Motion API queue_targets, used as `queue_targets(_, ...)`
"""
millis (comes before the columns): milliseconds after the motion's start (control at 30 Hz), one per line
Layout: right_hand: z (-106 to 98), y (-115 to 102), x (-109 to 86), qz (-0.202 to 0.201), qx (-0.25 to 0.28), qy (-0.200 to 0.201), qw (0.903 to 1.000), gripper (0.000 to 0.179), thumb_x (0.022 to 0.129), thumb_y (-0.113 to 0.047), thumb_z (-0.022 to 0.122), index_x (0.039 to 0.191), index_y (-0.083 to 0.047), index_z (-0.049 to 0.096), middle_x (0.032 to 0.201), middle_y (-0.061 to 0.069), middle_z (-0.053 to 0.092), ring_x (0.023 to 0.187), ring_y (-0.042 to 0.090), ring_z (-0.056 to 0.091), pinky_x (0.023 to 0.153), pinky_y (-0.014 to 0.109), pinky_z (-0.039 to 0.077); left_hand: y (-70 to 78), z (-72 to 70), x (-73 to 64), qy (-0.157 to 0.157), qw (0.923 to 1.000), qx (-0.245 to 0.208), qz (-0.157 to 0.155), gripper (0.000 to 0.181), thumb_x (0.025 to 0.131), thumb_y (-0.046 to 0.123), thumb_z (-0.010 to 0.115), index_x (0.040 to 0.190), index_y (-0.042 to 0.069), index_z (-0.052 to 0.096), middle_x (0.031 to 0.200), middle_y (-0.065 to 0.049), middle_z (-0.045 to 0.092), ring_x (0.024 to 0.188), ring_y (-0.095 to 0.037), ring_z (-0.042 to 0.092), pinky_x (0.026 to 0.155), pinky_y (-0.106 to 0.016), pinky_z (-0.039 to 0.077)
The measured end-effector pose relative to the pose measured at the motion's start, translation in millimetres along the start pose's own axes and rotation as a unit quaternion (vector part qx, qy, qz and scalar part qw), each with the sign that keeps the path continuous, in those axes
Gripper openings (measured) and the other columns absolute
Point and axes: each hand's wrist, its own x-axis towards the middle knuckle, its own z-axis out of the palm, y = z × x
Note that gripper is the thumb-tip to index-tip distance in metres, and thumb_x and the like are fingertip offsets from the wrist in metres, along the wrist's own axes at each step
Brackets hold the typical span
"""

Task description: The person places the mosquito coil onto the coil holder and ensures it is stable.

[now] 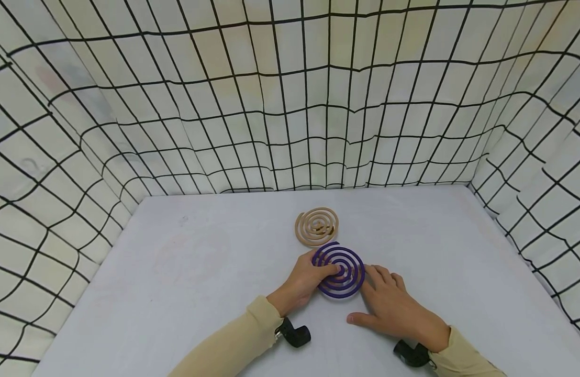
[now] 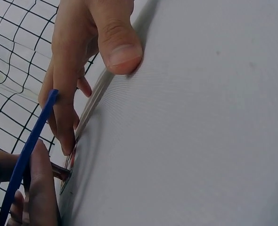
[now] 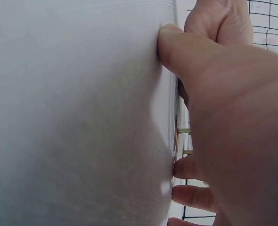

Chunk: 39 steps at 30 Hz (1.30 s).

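Note:
My left hand (image 1: 301, 283) holds a purple mosquito coil (image 1: 341, 270) by its left side, thumb laid over the rings toward the centre and fingers beneath. In the left wrist view the coil (image 2: 31, 139) appears edge-on as a blue strip across the left fingers. My right hand (image 1: 391, 306) lies just to the right, palm down with fingers spread, fingertips at the coil's right edge. Its thumb (image 2: 122, 56) points away from the other fingers. Behind the purple coil lies a tan mosquito coil (image 1: 318, 225), with a small dark-gold piece (image 1: 328, 230) among its rings.
The work goes on over a white-covered table (image 1: 200, 272). Black netting (image 1: 280, 112) in front of pale walls encloses its back and both sides. A small black wrist camera (image 1: 297, 335) juts from the left sleeve, and another (image 1: 412, 354) from the right.

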Motion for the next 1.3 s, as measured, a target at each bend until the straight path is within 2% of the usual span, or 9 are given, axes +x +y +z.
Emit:
queue_targets(467,-1.6,-1.7,0.5,0.005,0.008,-0.012,0.9999,0.093,0.088,-0.075,0.063,0.150,-0.006,0.051,0.158,0.021,0.042,0.144,0.044,0.039,0.107,0.072,0.036,0.4,-4.2,-0.2,0.006,0.9997,0.019,-0.013,0.050,0.088,0.006,0.075,0.136,0.001,0.060,0.128,-0.017,0.072,0.109,-0.018,0.071,0.101,-0.033,0.059)
queue_targets(833,-1.9,-2.1,0.1,0.000,-0.008,-0.013,0.9999,0.088,0.089,-0.074,0.062,0.146,-0.007,0.056,0.158,0.021,0.042,0.144,0.044,0.040,0.106,0.072,0.038,2.9,-11.3,-1.9,0.001,0.9988,0.042,-0.024,0.046,0.086,0.007,0.076,0.130,0.000,0.063,0.122,-0.016,0.074,0.102,-0.014,0.070,0.096,-0.029,0.059)
queue_targets(1300,-3.4,-2.5,0.0,-0.003,-0.001,-0.017,0.9999,0.085,0.090,-0.072,0.062,0.146,-0.009,0.056,0.159,0.020,0.041,0.145,0.044,0.039,0.107,0.071,0.037,6.1,-13.5,-3.1,0.001,0.9975,0.062,-0.034,0.046,0.087,0.007,0.077,0.130,0.000,0.064,0.123,-0.017,0.074,0.102,-0.015,0.071,0.097,-0.032,0.060)
